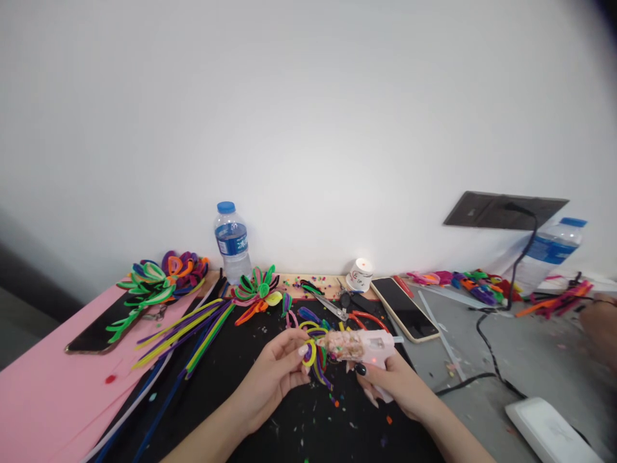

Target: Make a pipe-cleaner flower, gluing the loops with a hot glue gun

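My right hand (390, 379) is wrapped round the handle of a pale pink glue gun (378, 347), a glue stick jutting from its back end. The gun's nozzle points left, at a looped yellow and purple pipe-cleaner piece (311, 354). Between thumb and fingers, my left hand (279, 366) pinches this piece near the nozzle. Whether the nozzle touches it, I cannot tell. More yellow, purple and blue pipe-cleaner loops (313, 315) lie just behind, over a black mat (270, 424). Scissors (337, 310) and red-handled pliers (371, 318) rest beyond the gun.
Pipe-cleaner flowers (168, 276) and a dark phone (96, 328) lie at left. Water bottles (232, 241) stand by the wall. A white paper cup (360, 275), another phone (405, 308), a black cable (486, 341) and a white power strip (549, 431) are rightward. Another person's hand (600, 328) shows far right.
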Demonstrator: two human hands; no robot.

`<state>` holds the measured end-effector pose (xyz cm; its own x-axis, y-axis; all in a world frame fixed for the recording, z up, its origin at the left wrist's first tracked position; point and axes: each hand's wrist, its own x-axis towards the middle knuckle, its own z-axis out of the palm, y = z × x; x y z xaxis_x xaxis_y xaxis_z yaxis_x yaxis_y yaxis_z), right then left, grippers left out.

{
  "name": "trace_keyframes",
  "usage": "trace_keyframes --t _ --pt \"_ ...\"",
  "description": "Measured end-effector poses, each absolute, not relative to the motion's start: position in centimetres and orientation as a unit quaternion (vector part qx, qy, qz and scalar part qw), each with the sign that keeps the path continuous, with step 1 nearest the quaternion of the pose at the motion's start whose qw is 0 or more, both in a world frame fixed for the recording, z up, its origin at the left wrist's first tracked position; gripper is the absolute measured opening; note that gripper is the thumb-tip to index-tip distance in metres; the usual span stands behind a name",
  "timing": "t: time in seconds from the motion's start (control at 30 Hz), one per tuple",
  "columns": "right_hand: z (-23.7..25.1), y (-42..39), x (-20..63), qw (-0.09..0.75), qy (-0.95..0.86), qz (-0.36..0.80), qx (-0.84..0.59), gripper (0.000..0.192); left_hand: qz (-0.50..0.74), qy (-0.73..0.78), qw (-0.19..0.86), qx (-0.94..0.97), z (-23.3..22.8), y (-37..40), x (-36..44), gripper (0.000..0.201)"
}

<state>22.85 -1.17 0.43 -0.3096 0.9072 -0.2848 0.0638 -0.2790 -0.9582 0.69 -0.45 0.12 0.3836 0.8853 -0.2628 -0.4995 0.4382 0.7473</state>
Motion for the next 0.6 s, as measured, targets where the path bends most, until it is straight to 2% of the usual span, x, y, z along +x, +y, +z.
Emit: trace_keyframes --t 0.3,0.6 --pt "0.22 -1.16 22.95 0.316 -0.503 0.64 -0.487 0.046 0.449 0.336 0.778 0.281 -0.1 -0.15 0.67 0.018" --pt "0.12 -1.29 23.26 0.298 -0.518 0.642 -0.48 0.04 0.458 0.338 0.774 0.276 0.1 -0.21 0.62 0.02"
